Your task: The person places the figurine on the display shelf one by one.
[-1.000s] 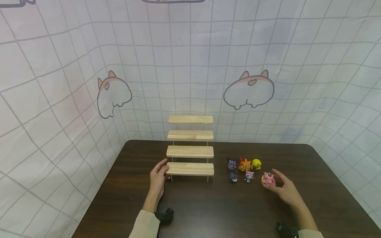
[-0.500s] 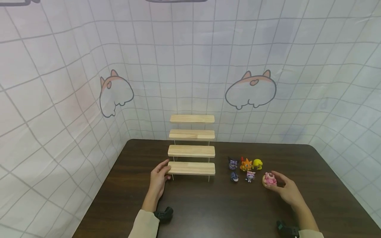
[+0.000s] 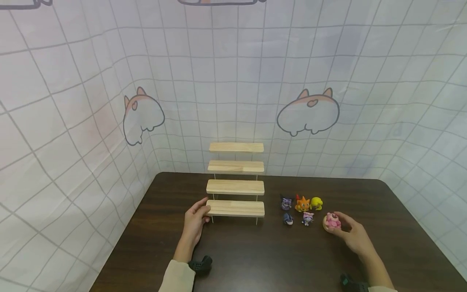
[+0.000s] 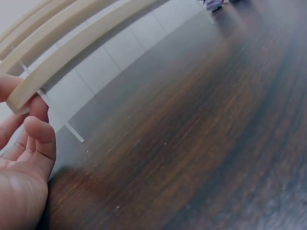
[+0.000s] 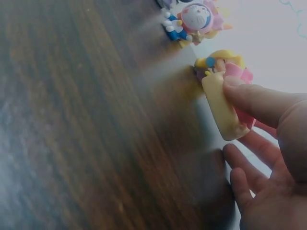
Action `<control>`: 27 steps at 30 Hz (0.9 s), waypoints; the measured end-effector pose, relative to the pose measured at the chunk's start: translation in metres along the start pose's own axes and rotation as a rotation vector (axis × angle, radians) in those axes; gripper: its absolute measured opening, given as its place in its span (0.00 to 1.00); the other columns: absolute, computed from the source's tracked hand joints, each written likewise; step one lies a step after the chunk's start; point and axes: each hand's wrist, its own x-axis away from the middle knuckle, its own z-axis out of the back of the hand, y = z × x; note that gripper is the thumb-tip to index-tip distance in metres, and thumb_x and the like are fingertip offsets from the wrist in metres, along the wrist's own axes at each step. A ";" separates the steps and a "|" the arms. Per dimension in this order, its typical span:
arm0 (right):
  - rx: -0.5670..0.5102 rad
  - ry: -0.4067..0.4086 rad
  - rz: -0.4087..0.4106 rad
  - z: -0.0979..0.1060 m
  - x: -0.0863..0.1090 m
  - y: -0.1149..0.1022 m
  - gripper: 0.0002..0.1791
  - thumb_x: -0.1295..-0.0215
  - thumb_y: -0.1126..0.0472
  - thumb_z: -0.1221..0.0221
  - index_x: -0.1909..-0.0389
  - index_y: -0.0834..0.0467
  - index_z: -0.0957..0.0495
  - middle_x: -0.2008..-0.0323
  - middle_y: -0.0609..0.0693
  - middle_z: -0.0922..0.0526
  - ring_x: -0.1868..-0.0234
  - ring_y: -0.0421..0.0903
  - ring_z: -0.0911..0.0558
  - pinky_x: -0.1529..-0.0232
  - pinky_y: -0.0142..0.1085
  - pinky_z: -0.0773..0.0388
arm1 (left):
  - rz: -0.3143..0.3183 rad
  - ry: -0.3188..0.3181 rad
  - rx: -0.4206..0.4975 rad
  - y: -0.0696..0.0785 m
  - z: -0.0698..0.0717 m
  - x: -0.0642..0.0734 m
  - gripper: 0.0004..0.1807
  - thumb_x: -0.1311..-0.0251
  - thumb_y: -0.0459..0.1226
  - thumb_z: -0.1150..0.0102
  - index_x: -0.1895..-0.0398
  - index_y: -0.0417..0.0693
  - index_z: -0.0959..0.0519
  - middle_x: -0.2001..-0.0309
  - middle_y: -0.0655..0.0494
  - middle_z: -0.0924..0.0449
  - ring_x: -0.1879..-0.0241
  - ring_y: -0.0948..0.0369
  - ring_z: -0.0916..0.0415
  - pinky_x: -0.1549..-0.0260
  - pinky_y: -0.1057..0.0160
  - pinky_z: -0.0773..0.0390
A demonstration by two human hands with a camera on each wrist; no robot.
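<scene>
A light wooden tiered display stand (image 3: 235, 208) stands on the dark table. My left hand (image 3: 194, 222) grips the left end of its lowest board, and the left wrist view has fingers above and below the board's end (image 4: 21, 98). Off to the right, my right hand (image 3: 355, 236) pinches a pink bear figurine (image 3: 333, 220) with a round cream base. In the right wrist view my thumb lies across the figurine's base (image 5: 221, 108), which is tipped on edge in that view.
Several small figurines sit between the stand and my right hand: an orange one (image 3: 303, 204), a yellow one (image 3: 316, 203), a purple one (image 3: 286, 203), a dark blue one (image 3: 288, 219) and a pink-and-white one (image 3: 307, 219). Behind the table (image 3: 240, 259) hangs a grid-patterned cloth (image 3: 233, 93).
The head view has shifted slightly, so everything sits a little further right in it. Both hands keep their holds, on the stand and on the figurine.
</scene>
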 end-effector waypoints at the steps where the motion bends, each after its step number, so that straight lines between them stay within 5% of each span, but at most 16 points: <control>1: 0.003 0.006 0.007 0.001 0.000 0.000 0.39 0.32 0.50 0.33 0.27 0.64 0.34 0.35 0.74 0.27 0.40 0.69 0.22 0.51 0.45 0.18 | 0.001 -0.002 -0.002 0.000 0.000 0.000 0.25 0.32 0.30 0.40 0.32 0.38 0.25 0.61 0.57 0.18 0.72 0.65 0.26 0.74 0.72 0.24; 6: 0.018 0.041 0.017 0.002 0.003 -0.001 0.39 0.35 0.50 0.31 0.28 0.63 0.32 0.35 0.73 0.27 0.44 0.62 0.20 0.60 0.31 0.22 | 0.007 -0.010 0.009 -0.001 0.001 -0.001 0.25 0.33 0.30 0.40 0.32 0.38 0.25 0.63 0.57 0.19 0.72 0.66 0.25 0.74 0.72 0.24; 12: -0.008 0.062 0.009 0.004 0.005 -0.008 0.40 0.37 0.49 0.29 0.29 0.62 0.31 0.35 0.71 0.27 0.51 0.49 0.19 0.63 0.29 0.23 | 0.012 -0.011 0.020 -0.001 0.002 -0.001 0.26 0.34 0.29 0.39 0.32 0.37 0.25 0.66 0.58 0.19 0.73 0.65 0.26 0.74 0.72 0.24; 20: -0.053 0.077 0.027 0.009 0.009 -0.027 0.40 0.36 0.47 0.30 0.28 0.59 0.31 0.34 0.68 0.27 0.48 0.52 0.20 0.62 0.29 0.20 | 0.008 -0.026 0.033 -0.002 0.003 0.000 0.27 0.35 0.27 0.39 0.32 0.36 0.27 0.70 0.62 0.17 0.72 0.65 0.24 0.74 0.72 0.23; 27: -0.069 0.092 0.054 0.012 0.017 -0.047 0.39 0.37 0.47 0.29 0.29 0.57 0.29 0.36 0.65 0.25 0.56 0.32 0.23 0.61 0.27 0.20 | 0.016 -0.033 0.028 0.000 0.002 0.001 0.27 0.35 0.28 0.39 0.32 0.38 0.26 0.69 0.62 0.16 0.71 0.66 0.21 0.73 0.71 0.19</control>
